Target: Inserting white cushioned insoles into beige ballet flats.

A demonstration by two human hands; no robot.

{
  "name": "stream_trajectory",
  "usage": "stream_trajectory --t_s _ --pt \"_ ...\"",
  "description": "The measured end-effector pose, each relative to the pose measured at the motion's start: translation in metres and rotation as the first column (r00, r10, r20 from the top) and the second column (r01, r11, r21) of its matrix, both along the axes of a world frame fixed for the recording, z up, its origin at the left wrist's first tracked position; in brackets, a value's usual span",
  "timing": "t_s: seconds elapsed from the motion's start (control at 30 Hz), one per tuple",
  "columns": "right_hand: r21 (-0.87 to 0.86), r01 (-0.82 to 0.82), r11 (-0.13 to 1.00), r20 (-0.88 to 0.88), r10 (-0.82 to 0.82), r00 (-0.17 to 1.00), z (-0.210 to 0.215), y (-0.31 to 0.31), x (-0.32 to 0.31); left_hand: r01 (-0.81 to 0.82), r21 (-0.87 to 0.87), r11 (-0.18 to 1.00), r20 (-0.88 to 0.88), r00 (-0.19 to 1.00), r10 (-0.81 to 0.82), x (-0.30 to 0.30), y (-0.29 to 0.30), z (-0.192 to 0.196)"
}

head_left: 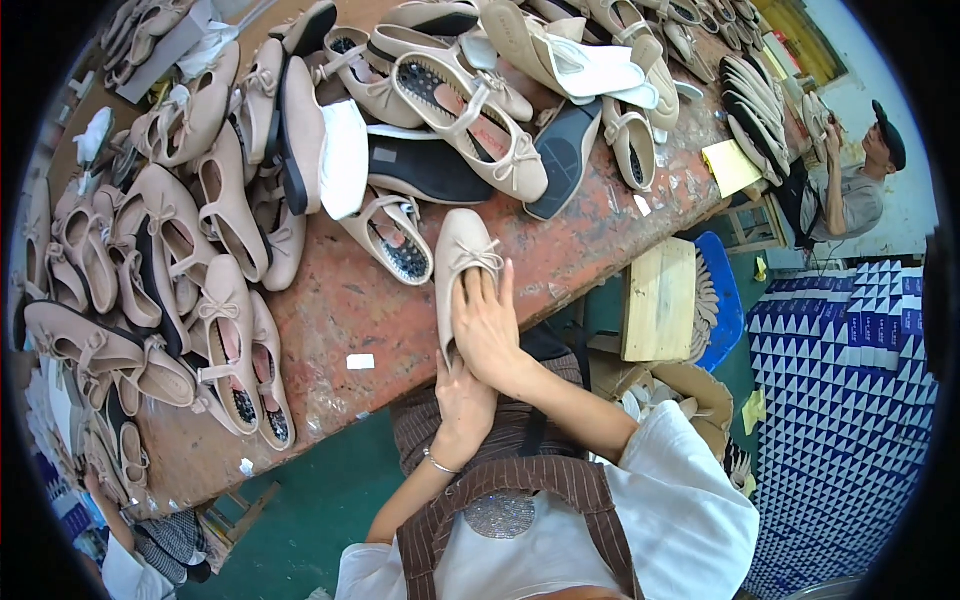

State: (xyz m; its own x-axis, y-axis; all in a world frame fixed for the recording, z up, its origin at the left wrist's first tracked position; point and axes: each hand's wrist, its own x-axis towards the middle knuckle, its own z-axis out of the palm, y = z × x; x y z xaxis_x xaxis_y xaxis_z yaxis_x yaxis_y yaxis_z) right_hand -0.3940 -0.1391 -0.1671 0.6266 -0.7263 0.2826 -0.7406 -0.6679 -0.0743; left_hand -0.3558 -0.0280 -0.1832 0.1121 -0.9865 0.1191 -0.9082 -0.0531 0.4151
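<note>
A beige flat shoe (462,250) with a small bow on its toe lies at the near edge of the reddish worktable (350,300), toe pointing away from me. My right hand (487,325) lies over the shoe's rear half, fingers stretched along its opening. My left hand (462,400), with a thin bracelet on the wrist, grips the heel end from below, just off the table edge. The heel itself is hidden under both hands.
Several beige bow shoes (225,330) crowd the table's left side and the far side, mixed with black soles (425,170) and white insoles (345,155). A wooden stool (658,300), a blue basket (725,300) and stacked blue-white boxes (850,380) stand right. Another person (855,190) works far right.
</note>
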Motion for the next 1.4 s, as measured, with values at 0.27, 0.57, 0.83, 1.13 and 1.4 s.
stream_trajectory --t_s 0.27,0.57,0.83,1.13,1.4 --pt "0.252 -0.262 0.932 -0.147 0.304 0.941 -0.008 -0.043 0.001 0.007 -0.072 0.997 -0.165 0.986 -0.019 0.024 -0.005 0.016" --pt "-0.054 0.178 0.983 0.499 -0.127 0.857 0.036 -0.295 -0.035 -0.893 -0.078 0.444 -0.986 0.134 0.097 0.238 0.252 0.121" --pt "-0.175 0.454 0.874 0.026 -0.457 0.889 0.047 -0.31 0.016 -0.9 -0.429 0.077 -0.496 0.306 0.813 0.48 0.348 0.105" --pt "0.582 -0.65 0.49 0.77 -0.588 0.246 0.09 -0.318 -0.068 -0.553 -0.809 0.199 -0.083 0.443 0.893 0.31 0.08 0.126" --pt "0.683 -0.616 0.393 0.673 -0.665 0.322 0.119 -0.179 -0.075 -0.564 -0.11 0.818 -0.268 0.81 0.522 0.124 -0.097 0.03"
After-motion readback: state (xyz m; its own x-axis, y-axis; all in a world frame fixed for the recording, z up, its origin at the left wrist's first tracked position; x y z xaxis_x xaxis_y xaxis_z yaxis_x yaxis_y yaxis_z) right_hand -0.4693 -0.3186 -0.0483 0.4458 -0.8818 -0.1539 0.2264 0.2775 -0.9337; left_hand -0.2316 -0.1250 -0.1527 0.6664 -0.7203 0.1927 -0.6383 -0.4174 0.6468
